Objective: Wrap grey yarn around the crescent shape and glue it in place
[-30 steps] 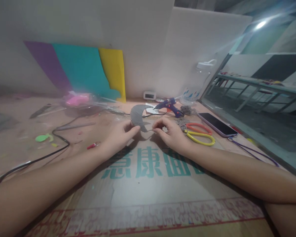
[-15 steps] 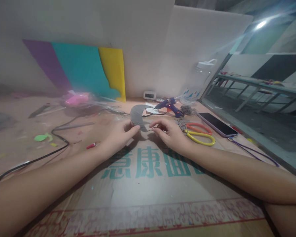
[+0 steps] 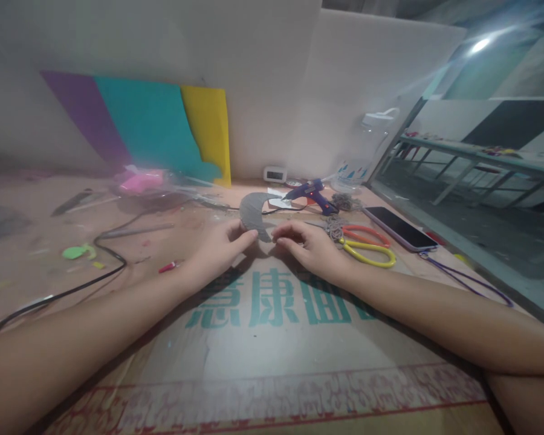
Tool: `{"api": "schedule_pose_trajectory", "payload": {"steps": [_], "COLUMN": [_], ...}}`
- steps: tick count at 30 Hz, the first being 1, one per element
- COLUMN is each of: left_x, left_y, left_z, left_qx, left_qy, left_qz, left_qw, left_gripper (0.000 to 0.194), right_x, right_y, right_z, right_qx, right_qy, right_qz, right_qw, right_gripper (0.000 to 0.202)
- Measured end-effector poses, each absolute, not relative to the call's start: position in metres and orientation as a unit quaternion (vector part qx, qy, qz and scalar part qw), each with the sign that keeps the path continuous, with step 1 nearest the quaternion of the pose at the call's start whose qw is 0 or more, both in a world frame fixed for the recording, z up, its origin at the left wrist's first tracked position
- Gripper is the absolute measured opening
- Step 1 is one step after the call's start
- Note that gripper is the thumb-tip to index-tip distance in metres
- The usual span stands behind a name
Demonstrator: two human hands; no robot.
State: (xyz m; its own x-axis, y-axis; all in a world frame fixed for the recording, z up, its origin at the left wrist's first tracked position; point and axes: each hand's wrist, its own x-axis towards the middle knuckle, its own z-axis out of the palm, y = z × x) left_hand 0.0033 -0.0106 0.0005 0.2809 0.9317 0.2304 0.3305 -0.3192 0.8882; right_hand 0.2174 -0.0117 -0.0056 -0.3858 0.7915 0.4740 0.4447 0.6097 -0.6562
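Note:
A grey crescent-shaped piece [image 3: 252,212] stands tilted above the table, its two tips pointing right. My left hand [image 3: 231,240] pinches its lower left edge between thumb and fingers. Close to the lower tip, my right hand [image 3: 304,243] is closed in a pinch; whatever lies between its fingertips is too small to make out. Behind the crescent lies a blue glue gun [image 3: 315,196]. Scissors [image 3: 367,244] with one orange and one yellow handle rest right of my right hand, with grey yarn [image 3: 335,228] over their blades.
A phone [image 3: 399,228] with a purple strap and a clear bottle [image 3: 356,154] occupy the right side. A small white digital clock [image 3: 275,174] stands at the back. A black cable [image 3: 118,257], a red-capped item [image 3: 168,267] and a pink bundle in plastic [image 3: 142,181] lie left.
My right fingertips have shifted slightly left, nearer the crescent's lower tip, and closed more tightly together. My left hand and the crescent stay nearly in place.

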Motion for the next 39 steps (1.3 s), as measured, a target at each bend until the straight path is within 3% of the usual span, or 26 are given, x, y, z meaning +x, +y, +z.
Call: {"api": "schedule_pose_trajectory", "payload": {"steps": [16, 22, 29, 39], "left_x": [0.004, 0.005, 0.003, 0.004], "left_y": [-0.01, -0.011, -0.007, -0.016], "left_z": [0.001, 0.004, 0.0, -0.005], "left_qx": [0.715, 0.69, 0.697, 0.83], "left_qy": [0.414, 0.43, 0.406, 0.376], "left_qz": [0.377, 0.384, 0.403, 0.319], "left_qw": [0.419, 0.438, 0.433, 0.26], "left_gripper": [0.022, 0.024, 0.024, 0.029], "right_x": [0.216, 0.218, 0.217, 0.218], "right_y": [-0.01, -0.009, -0.016, -0.011], "right_z": [-0.006, -0.009, 0.002, -0.001], "right_qx": [-0.385, -0.362, -0.319, -0.297], "right_qy": [-0.792, -0.801, -0.837, -0.864], "right_qz": [0.21, 0.192, 0.084, 0.101], "right_qw": [0.425, 0.436, 0.436, 0.395], "right_gripper": [0.01, 0.025, 0.008, 0.015]}}
